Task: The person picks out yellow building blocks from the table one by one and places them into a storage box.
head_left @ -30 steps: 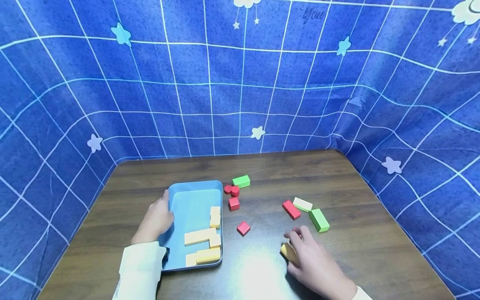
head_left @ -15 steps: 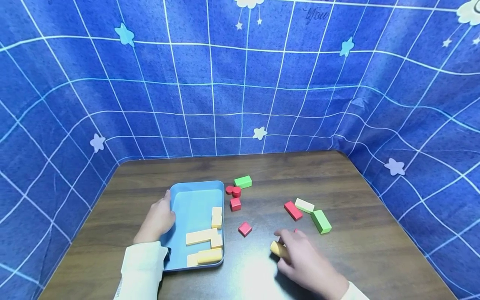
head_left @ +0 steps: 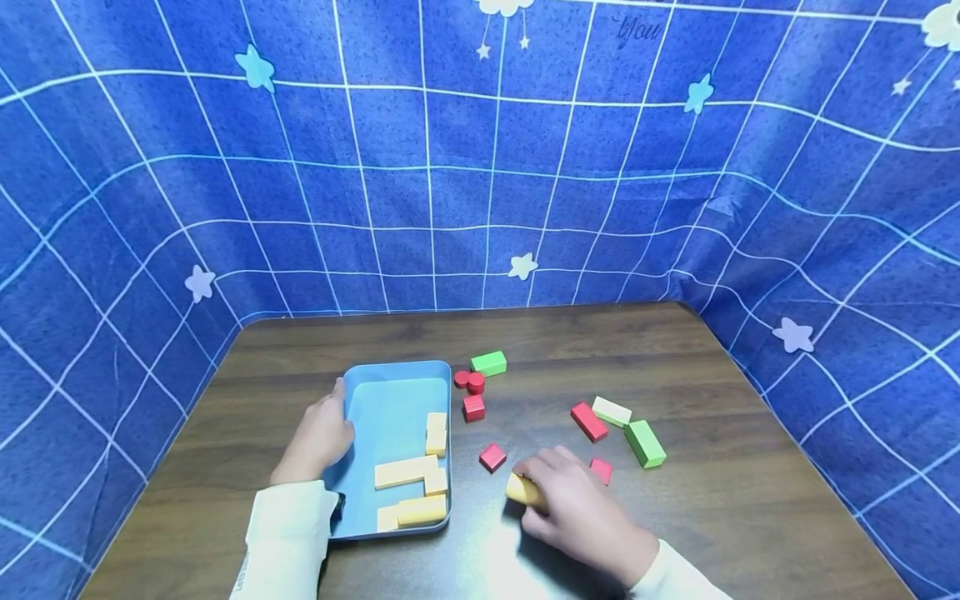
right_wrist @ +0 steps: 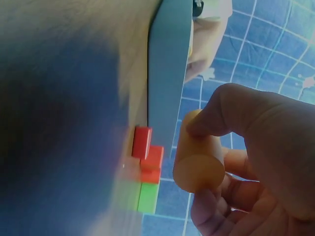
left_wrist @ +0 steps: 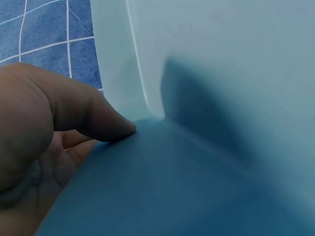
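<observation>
My left hand (head_left: 318,435) grips the left wall of a blue tray (head_left: 390,375), thumb over the rim; the left wrist view shows the thumb (left_wrist: 106,120) pressed to the wall's inner side. Inside the tray, along its right and front, lie several pale yellow wooden blocks (head_left: 405,472) and a yellow cylinder (head_left: 422,510). Right of the tray, my right hand (head_left: 577,508) pinches another yellow cylinder (head_left: 522,490) above the table. In the right wrist view this cylinder (right_wrist: 199,169) sits between thumb and fingers, one round end showing.
Between tray and right hand lies a red block (head_left: 492,457). Farther back are a red cube (head_left: 473,407), two small red discs (head_left: 476,382) and a green block (head_left: 489,363). At right are a red bar (head_left: 588,422), a pale block (head_left: 611,412), a green block (head_left: 645,443) and a red piece (head_left: 601,471).
My right hand has moved left toward the tray with the yellow cylinder, uncovering a red piece behind it. The left hand keeps its grip on the tray.
</observation>
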{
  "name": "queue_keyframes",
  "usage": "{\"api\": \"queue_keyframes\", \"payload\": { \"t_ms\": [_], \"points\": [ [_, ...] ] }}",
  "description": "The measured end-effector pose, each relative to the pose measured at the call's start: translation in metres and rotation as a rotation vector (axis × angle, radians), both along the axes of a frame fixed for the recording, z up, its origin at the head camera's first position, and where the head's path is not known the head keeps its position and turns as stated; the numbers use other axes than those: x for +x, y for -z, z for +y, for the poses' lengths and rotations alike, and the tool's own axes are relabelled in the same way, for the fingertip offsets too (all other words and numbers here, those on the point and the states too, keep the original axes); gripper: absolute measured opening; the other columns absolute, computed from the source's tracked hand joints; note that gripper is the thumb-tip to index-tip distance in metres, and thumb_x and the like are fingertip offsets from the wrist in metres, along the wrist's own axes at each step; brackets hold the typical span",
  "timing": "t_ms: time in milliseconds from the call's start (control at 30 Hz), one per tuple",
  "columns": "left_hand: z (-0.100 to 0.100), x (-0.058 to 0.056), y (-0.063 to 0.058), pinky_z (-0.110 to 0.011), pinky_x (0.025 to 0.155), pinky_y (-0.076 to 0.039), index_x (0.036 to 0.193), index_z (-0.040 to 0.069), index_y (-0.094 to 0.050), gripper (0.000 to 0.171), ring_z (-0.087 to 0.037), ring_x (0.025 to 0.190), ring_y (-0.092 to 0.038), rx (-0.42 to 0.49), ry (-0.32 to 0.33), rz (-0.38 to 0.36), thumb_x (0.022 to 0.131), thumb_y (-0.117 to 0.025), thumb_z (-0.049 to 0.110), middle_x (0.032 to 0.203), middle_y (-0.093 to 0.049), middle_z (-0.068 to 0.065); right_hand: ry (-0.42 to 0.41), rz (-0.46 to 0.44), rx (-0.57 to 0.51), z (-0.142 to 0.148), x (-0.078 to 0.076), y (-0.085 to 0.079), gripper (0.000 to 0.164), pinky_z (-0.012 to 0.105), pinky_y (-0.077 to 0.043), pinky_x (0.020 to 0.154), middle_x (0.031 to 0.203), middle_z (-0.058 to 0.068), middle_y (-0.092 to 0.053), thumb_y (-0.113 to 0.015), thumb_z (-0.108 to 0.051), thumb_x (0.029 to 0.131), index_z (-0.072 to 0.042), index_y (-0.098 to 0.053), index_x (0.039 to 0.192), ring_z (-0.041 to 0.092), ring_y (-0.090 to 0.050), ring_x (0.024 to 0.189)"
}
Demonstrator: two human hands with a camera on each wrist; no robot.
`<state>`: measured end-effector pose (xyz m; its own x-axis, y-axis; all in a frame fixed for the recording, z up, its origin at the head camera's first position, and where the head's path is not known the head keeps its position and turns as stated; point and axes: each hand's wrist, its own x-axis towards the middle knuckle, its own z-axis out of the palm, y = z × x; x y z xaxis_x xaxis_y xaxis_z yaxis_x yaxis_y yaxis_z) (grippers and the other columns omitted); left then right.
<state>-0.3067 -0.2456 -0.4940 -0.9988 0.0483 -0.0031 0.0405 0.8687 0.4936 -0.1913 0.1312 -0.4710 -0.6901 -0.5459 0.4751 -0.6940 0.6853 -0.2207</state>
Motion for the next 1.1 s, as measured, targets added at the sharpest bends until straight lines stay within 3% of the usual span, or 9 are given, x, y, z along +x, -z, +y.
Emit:
{"api": "queue_keyframes", "payload": {
  "t_ms": [233, 500, 767, 1100],
  "points": [
    [0.000, 0.000, -0.001, -0.066, 0.098, -0.031, 0.146, -0.008, -0.006, 0.069, -0.048, 0.126, -0.028, 0.004, 0.005, 0.006, 0.089, -0.045, 0.000, 0.144, -0.026, -0.033, -0.063, 0.002, 0.026, -0.021, -0.004, -0.001, 0.036, 0.024, -0.042, 0.059, 0.083, -0.013, -0.051, -0.071, -0.023, 0.061, -0.019, -0.062, 0.095, 0.006, -0.040, 0.074],
    [0.001, 0.001, -0.001, -0.067, 0.097, -0.031, 0.146, -0.007, -0.008, 0.069, -0.048, 0.125, -0.028, 0.008, 0.001, 0.008, 0.089, -0.046, 0.000, 0.143, -0.027, -0.033, -0.157, -0.005, 0.058, -0.046, -0.005, -0.003, 0.032, 0.018, -0.033, 0.052, 0.079, -0.015, -0.045, -0.074, -0.032, 0.069, -0.020, -0.061, 0.095, 0.003, -0.035, 0.074],
    [0.000, 0.000, 0.001, -0.066, 0.098, -0.030, 0.147, -0.005, -0.006, 0.069, -0.048, 0.126, -0.026, 0.015, -0.008, -0.009, 0.090, -0.045, 0.000, 0.145, -0.025, -0.033, -0.206, 0.065, 0.095, -0.066, -0.004, -0.004, 0.035, 0.022, -0.047, 0.062, 0.091, -0.011, -0.050, -0.073, -0.027, 0.073, -0.021, -0.067, 0.106, 0.005, -0.041, 0.083],
    [0.001, 0.001, 0.000, -0.067, 0.098, -0.030, 0.147, -0.005, -0.005, 0.069, -0.048, 0.126, -0.026, 0.010, -0.014, -0.010, 0.091, -0.045, 0.000, 0.145, -0.025, -0.033, -0.237, 0.117, 0.192, -0.085, -0.006, -0.004, 0.036, 0.018, -0.035, 0.056, 0.091, -0.007, -0.045, -0.062, -0.024, 0.081, -0.024, -0.065, 0.117, 0.010, -0.035, 0.077]
  ]
}}
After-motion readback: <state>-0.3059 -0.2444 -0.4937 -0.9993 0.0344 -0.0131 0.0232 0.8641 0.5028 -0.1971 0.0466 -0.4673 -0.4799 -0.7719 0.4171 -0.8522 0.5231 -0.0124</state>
